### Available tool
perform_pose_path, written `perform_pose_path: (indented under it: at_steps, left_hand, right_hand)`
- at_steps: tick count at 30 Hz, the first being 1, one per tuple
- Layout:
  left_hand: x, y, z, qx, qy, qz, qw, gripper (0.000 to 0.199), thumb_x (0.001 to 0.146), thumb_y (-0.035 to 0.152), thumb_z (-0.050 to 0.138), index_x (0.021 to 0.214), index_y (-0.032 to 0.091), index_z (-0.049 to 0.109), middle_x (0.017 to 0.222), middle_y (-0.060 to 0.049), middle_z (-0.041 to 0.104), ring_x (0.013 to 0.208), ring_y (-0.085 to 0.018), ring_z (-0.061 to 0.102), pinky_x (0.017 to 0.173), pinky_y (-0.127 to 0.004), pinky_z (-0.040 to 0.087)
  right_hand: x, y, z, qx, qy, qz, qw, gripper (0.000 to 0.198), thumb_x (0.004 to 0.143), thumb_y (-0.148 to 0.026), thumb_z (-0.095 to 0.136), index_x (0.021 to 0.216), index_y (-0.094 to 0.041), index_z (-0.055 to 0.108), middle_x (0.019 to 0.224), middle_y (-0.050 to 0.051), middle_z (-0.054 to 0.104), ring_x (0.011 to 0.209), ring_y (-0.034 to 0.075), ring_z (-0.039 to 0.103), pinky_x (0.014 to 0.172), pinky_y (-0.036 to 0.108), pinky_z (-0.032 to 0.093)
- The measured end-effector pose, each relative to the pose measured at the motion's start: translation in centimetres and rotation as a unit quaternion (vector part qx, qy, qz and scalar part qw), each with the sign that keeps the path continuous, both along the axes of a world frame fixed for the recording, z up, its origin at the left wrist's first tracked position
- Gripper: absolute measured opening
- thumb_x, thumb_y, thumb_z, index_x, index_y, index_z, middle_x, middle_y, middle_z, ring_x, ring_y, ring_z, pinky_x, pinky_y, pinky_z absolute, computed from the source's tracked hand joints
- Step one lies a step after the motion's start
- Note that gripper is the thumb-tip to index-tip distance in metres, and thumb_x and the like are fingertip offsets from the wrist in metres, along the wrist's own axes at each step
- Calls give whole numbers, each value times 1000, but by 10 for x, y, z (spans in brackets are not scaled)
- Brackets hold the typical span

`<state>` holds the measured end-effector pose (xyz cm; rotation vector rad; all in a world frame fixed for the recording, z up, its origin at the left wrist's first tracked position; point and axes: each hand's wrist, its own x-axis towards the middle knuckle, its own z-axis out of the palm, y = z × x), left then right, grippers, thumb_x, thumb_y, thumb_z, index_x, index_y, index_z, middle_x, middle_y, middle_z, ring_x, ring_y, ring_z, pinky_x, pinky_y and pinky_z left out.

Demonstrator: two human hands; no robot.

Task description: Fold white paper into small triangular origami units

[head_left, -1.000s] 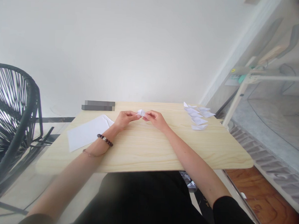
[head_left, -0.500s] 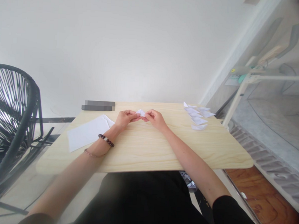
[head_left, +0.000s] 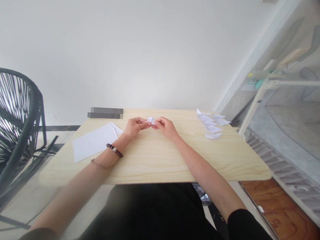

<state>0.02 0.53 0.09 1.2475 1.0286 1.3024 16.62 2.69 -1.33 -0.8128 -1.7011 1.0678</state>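
Observation:
A small folded white paper (head_left: 151, 120) is held between both hands above the middle of the table, its pointed top showing. My left hand (head_left: 134, 127) pinches its left side between thumb and fingers. On the other side, my right hand (head_left: 165, 127) pinches the right edge. The fingers hide the lower part of the paper. Several white folded paper boats (head_left: 212, 129) lie grouped at the table's right rear. Flat sheets of white paper (head_left: 94, 141) rest to the left, partly behind my left wrist.
The pale wooden table (head_left: 157, 163) stands against a white wall. A dark blurred-out object (head_left: 105, 113) lies at its left rear edge. A dark woven chair (head_left: 29, 102) is at the left; a white metal frame (head_left: 253, 110) stands beyond the right side.
The folded paper has shifted shape slightly between my fingers, its peak now less evenly triangular. Both hands stay in nearly the same place.

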Motion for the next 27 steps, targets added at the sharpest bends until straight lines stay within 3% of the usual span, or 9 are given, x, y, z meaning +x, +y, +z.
perform_pose_path:
  at_steps: [9, 27]
  left_hand:
    - [1, 0, 0, -12, -23, 17, 1000, 33, 54, 29, 74, 69, 11, 51, 72, -6, 65, 76, -20, 63, 81, -36, 48]
    - [2, 0, 2, -20, -22, 15, 999, 36, 56, 28, 74, 69, 14, 43, 72, -7, 65, 73, -20, 64, 75, -35, 51]
  right_hand:
    - [-1, -1, 0, 34, -32, -9, 999, 28, 76, -46, 46, 74, -18, 45, 69, 2, 63, 65, 15, 64, 61, 27, 52]
    - [-2, -1, -1, -30, 16, -9, 999, 32, 69, -47, 54, 72, -17, 45, 65, 2, 62, 60, 14, 63, 57, 28, 53]
